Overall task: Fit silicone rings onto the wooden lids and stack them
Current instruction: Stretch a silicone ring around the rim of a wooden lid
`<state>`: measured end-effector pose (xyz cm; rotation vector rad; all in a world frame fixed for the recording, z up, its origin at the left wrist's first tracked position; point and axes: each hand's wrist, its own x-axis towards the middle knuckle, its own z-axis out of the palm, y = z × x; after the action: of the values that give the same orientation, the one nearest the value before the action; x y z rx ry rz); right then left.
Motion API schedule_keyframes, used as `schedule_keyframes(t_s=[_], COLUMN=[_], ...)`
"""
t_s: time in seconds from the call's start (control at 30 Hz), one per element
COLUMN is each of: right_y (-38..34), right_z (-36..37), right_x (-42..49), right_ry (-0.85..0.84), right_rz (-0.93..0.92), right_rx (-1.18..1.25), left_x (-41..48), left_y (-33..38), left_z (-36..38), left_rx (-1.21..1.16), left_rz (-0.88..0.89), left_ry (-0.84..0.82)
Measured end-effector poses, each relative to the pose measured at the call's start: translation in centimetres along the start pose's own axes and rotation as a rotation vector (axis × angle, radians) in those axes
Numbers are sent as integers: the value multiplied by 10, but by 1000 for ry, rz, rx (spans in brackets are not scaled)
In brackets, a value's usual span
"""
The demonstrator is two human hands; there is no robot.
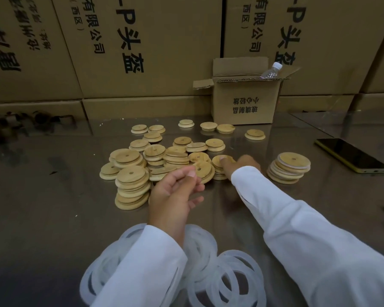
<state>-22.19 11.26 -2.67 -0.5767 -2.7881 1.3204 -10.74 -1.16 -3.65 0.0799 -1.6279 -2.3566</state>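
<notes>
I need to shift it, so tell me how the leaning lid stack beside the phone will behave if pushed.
The leaning lid stack would likely topple or fan out, since its lids already sit offset. On the glossy table, the bottom lid would probably slide easily. The wooden discs look rigid, unlikely to bend.

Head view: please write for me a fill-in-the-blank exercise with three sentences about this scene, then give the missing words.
1. The right hand reaches for a wooden ____ in the loose pile.
2. The silicone rings lie in a heap ____ to the person than the lids.
3. A plastic bottle stands in the open cardboard ____.

Missing words: lid; nearer; box
</notes>
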Motion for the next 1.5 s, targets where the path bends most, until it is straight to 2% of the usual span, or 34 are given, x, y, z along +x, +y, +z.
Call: schedule_keyframes(t_s=[0.13,0.27,0.37,0.43,0.5,0.57,0.67,0.77,0.9,1.0,1.17,1.4,1.5], right_y=[-1,-1,2,5,13,22,37,48,59,62,62,66,65], right_z=[3,-7,-18,-27,-35,-39,-38,-42,-48,-34,-19,-19,-13], right_x=[7,-7,-35,-60,-82,-99,-109,-107,-106,-114,-123,-118,-118], right_ry=[28,94,62,-22,-177,-316,-396,-449,-447,-417,-350,-407,-373], right_rz=[-8,-150,-298,-398,-508,-585,-577,-524,-664,-748,-764,-634,-609], right_rx=[25,389,522,554,590,651,693,638,112,-64,-155,-82,-43], left_x=[0,-1,0,-1,-2,-3,-8,-9,-5,-7,-7,-5,-4], left_y=[0,1,3,3,4,4,5,3,4,6,6,6,5], left_z=[1,2,2,3,3,3,3,2,-1,0,1,-1,-1], left_rx=[-14,-25,-28,4,44,58,121,145,79,40,-6,-23,-19], left_rz=[-3,-9,2,30,51,31,-26,-32,-33,-23,-14,6,10], left_ry=[-2,0,16,32,13,-75,-240,-254,-158,-157,-157,-169,-168])
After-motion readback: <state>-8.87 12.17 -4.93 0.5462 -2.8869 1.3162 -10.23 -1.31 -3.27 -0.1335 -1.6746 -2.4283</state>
